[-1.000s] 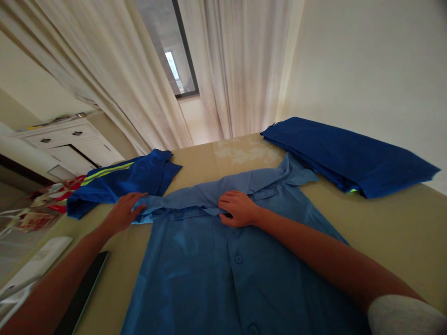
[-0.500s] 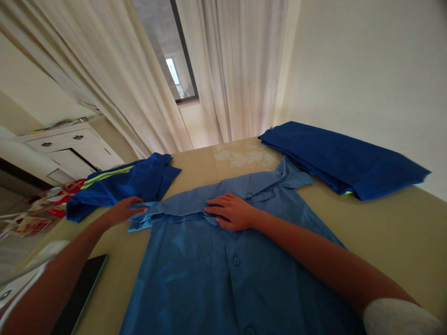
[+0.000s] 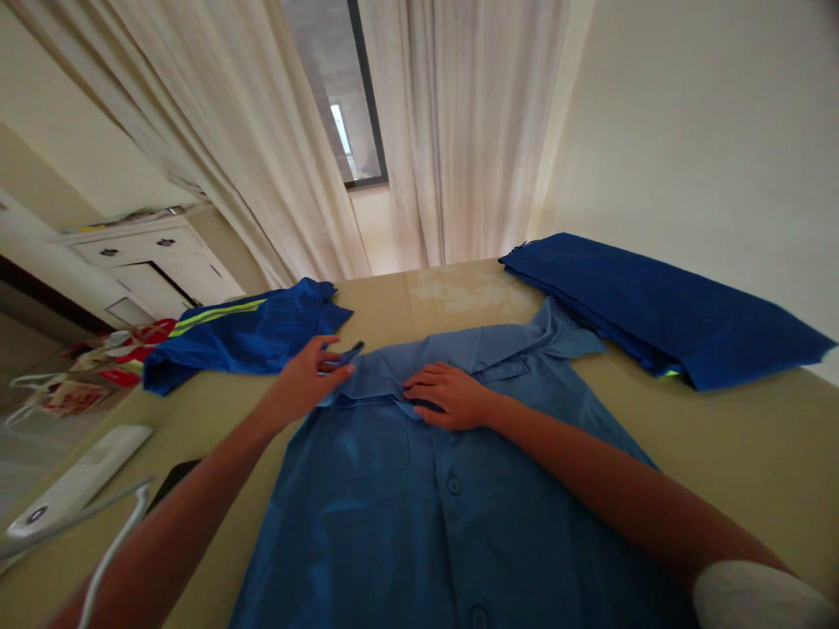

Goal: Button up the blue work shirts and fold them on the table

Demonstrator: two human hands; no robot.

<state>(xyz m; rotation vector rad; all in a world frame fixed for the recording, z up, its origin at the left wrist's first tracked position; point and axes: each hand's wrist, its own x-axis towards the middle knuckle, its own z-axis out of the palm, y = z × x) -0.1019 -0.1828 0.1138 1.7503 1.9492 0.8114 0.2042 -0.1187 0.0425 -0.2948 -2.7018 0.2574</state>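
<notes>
- Smooth, buttoned blue shirt (image 3: 426,507) at six o'clock on the worktop (image 3: 695,428), and the left hand (image 3: 313,377) pinches its edge!
- Right hand (image 3: 454,397), fingers loosely spread, rests across its rumpled top. Neon-striped garment (image 3: 262,336) at nine o'clock!

The lower end of the light-blue, buttoned cloth shirt (image 3: 360,507) was cut off by the bottom edge, and part of its front was covered by the right hand (image 3: 452,397) and forearm. The cloth at the fingertips of the left hand (image 3: 311,376) was blurred, so that its hold could not be made out. Most of a flat black object (image 3: 174,479) was hidden by the left forearm. The markings on the long white plastic device (image 3: 82,476) could not be read. The pale, rounded sleeve (image 3: 753,594) was cropped at the lower right corner. The red-and-white bags (image 3: 79,397) were blurred.
</notes>
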